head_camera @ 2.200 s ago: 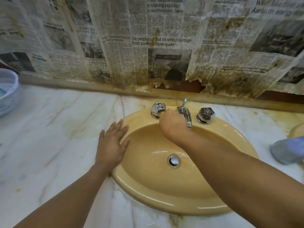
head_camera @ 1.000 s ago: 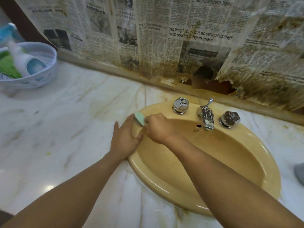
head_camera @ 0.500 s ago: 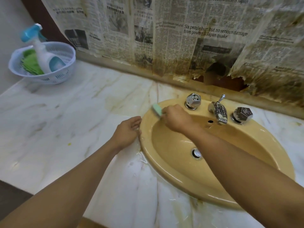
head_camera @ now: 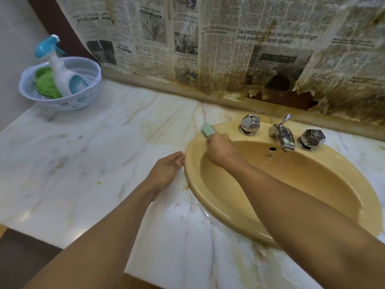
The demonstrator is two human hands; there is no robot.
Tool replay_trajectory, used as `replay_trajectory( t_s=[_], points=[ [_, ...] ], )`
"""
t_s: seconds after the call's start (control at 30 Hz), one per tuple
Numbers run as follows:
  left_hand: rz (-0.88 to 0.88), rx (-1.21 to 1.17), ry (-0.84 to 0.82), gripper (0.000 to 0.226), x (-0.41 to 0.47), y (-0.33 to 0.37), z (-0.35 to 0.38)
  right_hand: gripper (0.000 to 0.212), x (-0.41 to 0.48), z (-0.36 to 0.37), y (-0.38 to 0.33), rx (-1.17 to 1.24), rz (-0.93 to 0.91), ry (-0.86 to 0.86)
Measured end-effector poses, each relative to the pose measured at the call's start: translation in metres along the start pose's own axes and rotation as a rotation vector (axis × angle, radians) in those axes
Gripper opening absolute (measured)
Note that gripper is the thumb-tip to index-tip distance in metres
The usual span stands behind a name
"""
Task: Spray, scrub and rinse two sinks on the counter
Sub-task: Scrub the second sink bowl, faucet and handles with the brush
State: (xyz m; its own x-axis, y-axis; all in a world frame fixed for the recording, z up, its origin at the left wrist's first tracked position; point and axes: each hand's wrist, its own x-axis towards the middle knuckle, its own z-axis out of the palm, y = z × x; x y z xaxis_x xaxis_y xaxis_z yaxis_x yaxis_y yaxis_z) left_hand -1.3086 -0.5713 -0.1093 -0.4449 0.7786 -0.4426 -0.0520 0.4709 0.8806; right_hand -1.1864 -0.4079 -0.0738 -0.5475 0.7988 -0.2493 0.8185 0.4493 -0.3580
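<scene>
Gripping a sponge [head_camera: 208, 129], right hand [head_camera: 219, 151] is over the sink [head_camera: 225, 197]; left hand [head_camera: 166, 170] lies slack on wet counter [head_camera: 83, 163].

head cam | faces forward and down | close above counter [head_camera: 83, 163] and sink [head_camera: 312, 180] | single view

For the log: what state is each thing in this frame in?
sink: wet, its left rim being scrubbed.
sponge: gripped in the right hand, pressed on the sink's rim.
left hand: empty, resting on the counter beside the sink.
tap: a thin stream seems to run from it.
counter: wet around the sink.
spray bottle: leaning in the basket, untouched.
newspaper: stained, torn along the bottom.
</scene>
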Motion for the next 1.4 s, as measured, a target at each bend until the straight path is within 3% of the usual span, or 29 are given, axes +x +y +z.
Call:
replay_trajectory(
  t_s=[0.37,0.5,0.57,0.7,0.87,1.1,1.23,1.3,1.4],
  points=[
    [-0.014,-0.058,-0.010,0.039,0.007,0.003,0.002,0.046,-0.010,-0.025,0.001,0.281,-0.057,-0.227],
    [-0.062,-0.165,-0.031,0.016,0.009,0.008,0.002,0.038,-0.059,-0.016,0.003,-0.018,-0.335,-0.406],
    [-0.073,-0.174,-0.021,0.017,0.009,0.010,0.002,0.039,-0.067,-0.017,0.003,-0.157,-0.390,-0.368],
    [-0.097,-0.157,-0.042,0.010,0.006,0.014,0.001,0.043,-0.052,-0.014,-0.005,-0.240,-0.331,-0.271],
    [-0.113,-0.114,-0.063,0.021,-0.005,0.008,-0.002,0.025,-0.101,-0.005,0.014,-0.292,-0.351,-0.343],
    [-0.113,0.048,-0.135,0.021,-0.023,0.014,-0.006,0.044,-0.138,0.028,-0.037,-0.473,-0.353,-0.011],
    [-0.136,0.028,-0.115,0.024,-0.024,0.016,-0.007,0.045,-0.176,0.049,-0.046,-0.624,-0.383,-0.072],
    [-0.136,0.060,-0.116,0.024,-0.026,0.016,-0.005,0.045,-0.190,0.058,-0.039,-0.665,-0.317,-0.114],
    [-0.130,0.056,-0.105,0.027,-0.029,0.013,-0.006,0.041,-0.179,0.054,-0.048,-0.578,-0.236,0.020]
  ],
)
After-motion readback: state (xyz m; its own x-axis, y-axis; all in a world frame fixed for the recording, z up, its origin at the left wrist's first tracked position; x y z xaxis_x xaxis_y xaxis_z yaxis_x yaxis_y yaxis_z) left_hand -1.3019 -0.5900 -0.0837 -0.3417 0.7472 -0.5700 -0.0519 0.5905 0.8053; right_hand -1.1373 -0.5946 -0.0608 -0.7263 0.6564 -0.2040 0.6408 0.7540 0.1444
